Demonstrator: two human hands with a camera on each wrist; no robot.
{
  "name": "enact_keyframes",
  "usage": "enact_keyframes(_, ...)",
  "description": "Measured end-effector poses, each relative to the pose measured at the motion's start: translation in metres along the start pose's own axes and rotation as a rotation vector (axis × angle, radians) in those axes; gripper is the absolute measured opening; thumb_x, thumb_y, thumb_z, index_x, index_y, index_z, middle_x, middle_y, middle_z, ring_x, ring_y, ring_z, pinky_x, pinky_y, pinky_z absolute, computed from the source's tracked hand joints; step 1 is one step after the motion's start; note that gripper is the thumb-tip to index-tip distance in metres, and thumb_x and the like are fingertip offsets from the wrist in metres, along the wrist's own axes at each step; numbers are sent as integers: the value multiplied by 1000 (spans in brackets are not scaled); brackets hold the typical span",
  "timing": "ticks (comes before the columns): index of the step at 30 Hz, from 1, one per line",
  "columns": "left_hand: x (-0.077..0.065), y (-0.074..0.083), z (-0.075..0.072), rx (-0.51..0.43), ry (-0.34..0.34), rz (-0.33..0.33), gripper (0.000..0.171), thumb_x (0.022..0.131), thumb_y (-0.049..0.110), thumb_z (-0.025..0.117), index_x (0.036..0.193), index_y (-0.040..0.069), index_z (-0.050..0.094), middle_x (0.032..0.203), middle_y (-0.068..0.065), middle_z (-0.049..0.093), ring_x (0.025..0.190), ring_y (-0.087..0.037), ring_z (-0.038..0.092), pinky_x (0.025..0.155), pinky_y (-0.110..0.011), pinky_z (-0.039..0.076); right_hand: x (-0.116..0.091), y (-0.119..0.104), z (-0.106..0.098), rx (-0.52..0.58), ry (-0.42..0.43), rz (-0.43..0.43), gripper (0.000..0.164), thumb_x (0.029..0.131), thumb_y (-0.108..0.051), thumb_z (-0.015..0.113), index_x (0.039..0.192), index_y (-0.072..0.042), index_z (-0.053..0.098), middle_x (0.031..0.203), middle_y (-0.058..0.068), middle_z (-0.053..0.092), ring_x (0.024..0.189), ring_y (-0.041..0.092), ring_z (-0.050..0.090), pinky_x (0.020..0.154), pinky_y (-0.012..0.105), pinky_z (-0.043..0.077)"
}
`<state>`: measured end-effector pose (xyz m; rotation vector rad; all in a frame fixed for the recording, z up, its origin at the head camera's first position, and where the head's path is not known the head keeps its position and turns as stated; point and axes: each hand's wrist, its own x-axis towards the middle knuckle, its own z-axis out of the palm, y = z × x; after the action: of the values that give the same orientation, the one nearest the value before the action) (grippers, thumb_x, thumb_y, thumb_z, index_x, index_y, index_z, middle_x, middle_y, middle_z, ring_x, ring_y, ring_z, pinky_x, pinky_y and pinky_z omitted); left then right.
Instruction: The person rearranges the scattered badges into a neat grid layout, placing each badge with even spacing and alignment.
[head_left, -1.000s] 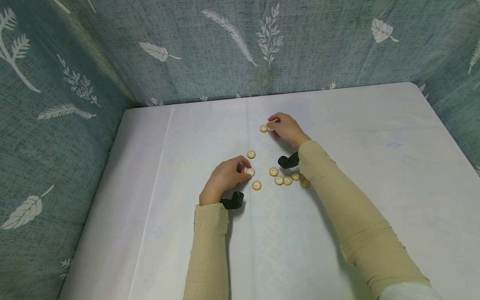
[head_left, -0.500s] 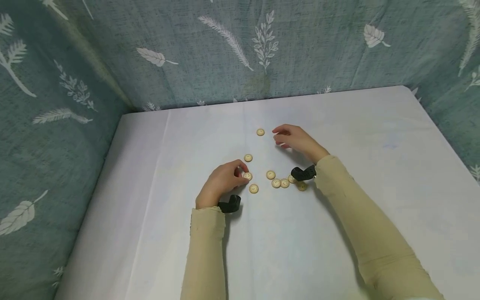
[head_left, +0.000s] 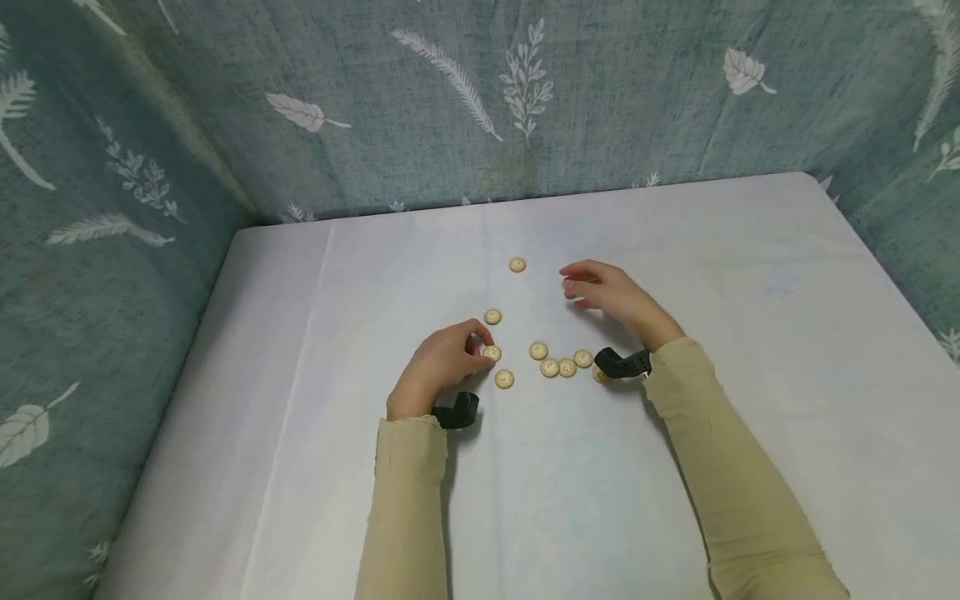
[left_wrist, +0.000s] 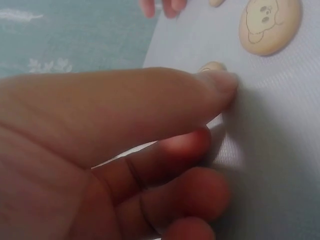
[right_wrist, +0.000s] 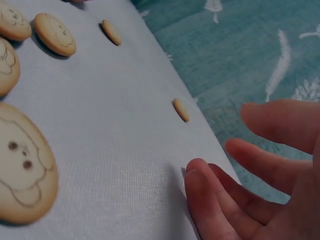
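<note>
My left hand [head_left: 447,358] pinches a round tan disc [head_left: 492,353] at its edges, between thumb and a finger. In the left wrist view the thumb [left_wrist: 165,102] hides most of that disc. A second disc [head_left: 492,317] lies just beyond it and a third disc [head_left: 504,379] just nearer. My right hand [head_left: 611,292] hovers over the white cloth with loosely bent fingers and holds nothing. To its left lies the farthest disc [head_left: 517,265]. Seen close in the right wrist view, a big disc [right_wrist: 22,165] bears a line-drawn animal face.
Several more discs [head_left: 550,367] form a curved row right of the left hand. The row's right end disc [head_left: 600,374] is partly covered by the black wrist camera [head_left: 622,364]. A green leaf-patterned curtain [head_left: 420,108] borders the white tabletop [head_left: 720,225] behind and at both sides.
My right hand has let go of the farthest disc and drawn back to the right and nearer. The left hand keeps its pinch on its disc. The head view has shifted slightly.
</note>
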<state>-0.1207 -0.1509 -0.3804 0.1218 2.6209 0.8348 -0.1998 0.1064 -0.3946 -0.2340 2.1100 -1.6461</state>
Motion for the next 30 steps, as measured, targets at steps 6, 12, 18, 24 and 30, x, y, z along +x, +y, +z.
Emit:
enact_keyframes(6, 1, 1, 5, -17, 13, -3, 18, 78, 25, 67, 93, 21, 57, 76, 0, 53, 67, -16, 48, 61, -30, 38, -3, 6, -5, 24, 7, 0, 41, 91, -24, 52, 126, -5, 44, 120, 12, 49, 105, 22, 51, 88, 36, 40)
enact_keyframes(12, 0, 0, 1, -22, -14, -6, 19, 79, 25, 66, 95, 20, 57, 75, -1, 53, 64, -16, 49, 59, -30, 39, -3, 6, -4, 27, -19, 27, 39, 91, -24, 52, 125, -7, 45, 118, 10, 51, 105, 19, 52, 89, 35, 40)
enact_keyframes(18, 2, 2, -5, -37, -35, -10, 20, 80, 25, 66, 96, 19, 56, 76, -3, 53, 62, -17, 51, 59, -30, 40, -2, 3, -5, 14, -20, -12, 38, 90, -23, 53, 123, -5, 47, 114, 11, 53, 102, 20, 53, 87, 34, 41)
enact_keyframes(24, 3, 4, -5, -45, -57, -6, 20, 80, 25, 65, 97, 19, 56, 78, -3, 53, 63, -17, 51, 60, -31, 40, -3, 3, -7, -3, -38, 6, 36, 91, -18, 51, 123, -3, 46, 112, 14, 54, 101, 22, 53, 87, 33, 41)
enact_keyframes(30, 3, 3, -5, -19, -26, -4, 19, 80, 27, 65, 95, 20, 56, 77, -2, 53, 63, -17, 49, 60, -30, 39, -3, 2, -7, -140, -49, 35, 31, 90, -25, 51, 118, -10, 53, 104, 7, 59, 93, 19, 56, 82, 34, 41)
